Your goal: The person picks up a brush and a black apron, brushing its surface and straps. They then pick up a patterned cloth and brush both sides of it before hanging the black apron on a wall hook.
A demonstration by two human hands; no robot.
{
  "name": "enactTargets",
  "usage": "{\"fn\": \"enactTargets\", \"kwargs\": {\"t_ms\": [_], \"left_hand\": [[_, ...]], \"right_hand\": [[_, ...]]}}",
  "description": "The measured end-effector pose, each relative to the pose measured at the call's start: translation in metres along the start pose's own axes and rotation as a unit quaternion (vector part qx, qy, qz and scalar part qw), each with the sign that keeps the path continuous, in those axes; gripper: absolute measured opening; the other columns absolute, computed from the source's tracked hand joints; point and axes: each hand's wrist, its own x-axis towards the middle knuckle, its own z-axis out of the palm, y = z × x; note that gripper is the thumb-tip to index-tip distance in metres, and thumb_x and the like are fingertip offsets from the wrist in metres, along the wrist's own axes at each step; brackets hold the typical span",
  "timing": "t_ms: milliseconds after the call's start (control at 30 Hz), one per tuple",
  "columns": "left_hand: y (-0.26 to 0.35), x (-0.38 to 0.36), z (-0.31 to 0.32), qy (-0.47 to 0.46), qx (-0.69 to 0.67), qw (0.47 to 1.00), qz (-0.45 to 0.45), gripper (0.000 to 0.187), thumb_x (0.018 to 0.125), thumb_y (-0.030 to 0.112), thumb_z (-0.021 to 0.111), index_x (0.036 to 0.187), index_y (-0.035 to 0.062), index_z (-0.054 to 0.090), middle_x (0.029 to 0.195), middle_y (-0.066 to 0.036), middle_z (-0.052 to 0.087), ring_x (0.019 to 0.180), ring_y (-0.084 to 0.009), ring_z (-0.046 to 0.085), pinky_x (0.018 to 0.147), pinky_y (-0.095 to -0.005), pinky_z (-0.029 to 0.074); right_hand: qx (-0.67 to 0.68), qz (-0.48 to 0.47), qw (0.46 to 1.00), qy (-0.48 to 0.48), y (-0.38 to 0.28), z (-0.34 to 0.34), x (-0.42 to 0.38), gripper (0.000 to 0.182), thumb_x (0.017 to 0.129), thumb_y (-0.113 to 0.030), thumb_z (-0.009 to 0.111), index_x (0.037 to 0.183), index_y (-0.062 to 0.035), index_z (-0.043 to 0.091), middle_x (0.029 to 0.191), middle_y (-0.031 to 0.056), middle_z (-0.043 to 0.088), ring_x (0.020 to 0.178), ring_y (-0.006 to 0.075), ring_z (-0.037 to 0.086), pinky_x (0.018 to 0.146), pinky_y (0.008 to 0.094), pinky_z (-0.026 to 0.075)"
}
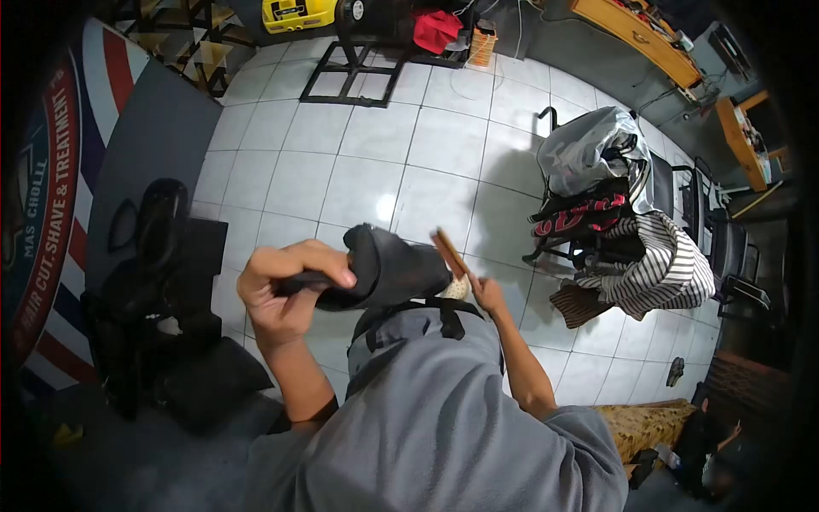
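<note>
floor: white glossy tiles [341, 162], dark grout, a light glare spot near the middle
left wall: barber-pole stripes and a round shop sign [43, 196]
left furniture: black chair [149, 282]
right: chair piled with clothes [614, 213], silver cape on top, striped fabric below
top: black metal frame [350, 72], yellow machine [299, 13], red cloth [435, 30]
top right: wooden counters [640, 34]
</note>
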Motion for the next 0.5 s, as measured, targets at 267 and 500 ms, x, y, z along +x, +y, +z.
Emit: {"fn": "enactTargets", "kwargs": {"t_ms": [267,500], "left_hand": [[-0.012,0.018,0.007,-0.031,0.082,0.996,-0.008,0.024,0.081,-0.011,0.058,0.085,0.0013,0.038,0.079,-0.022,0.064,0.074,-0.0228,0.063,0.071,-0.0324,0.052],[-0.006,0.027,-0.001,0.006,-0.006,0.996,0.091,0.023,0.078,-0.015,0.048,0.086,0.0032,0.036,0.076,-0.02,0.062,0.064,-0.0205,0.059,0.067,-0.0343,0.051]], "right_hand": [[0.446,-0.236,0.85,-0.151,-0.204,-0.144,-0.075,0.042,0.098,-0.038,0.039,0.075,-0.0039,0.049,0.059,-0.0036,0.043,0.051,0.0085,0.04,0.047,0.0262,0.036],[0.027,-0.185,0.982,-0.015,-0.141,-0.065,0.001,0.046,0.095,-0.041,0.042,0.089,-0.001,0.064,0.075,0.0218,0.061,0.066,0.0372,0.057,0.065,0.043,0.046]]}}
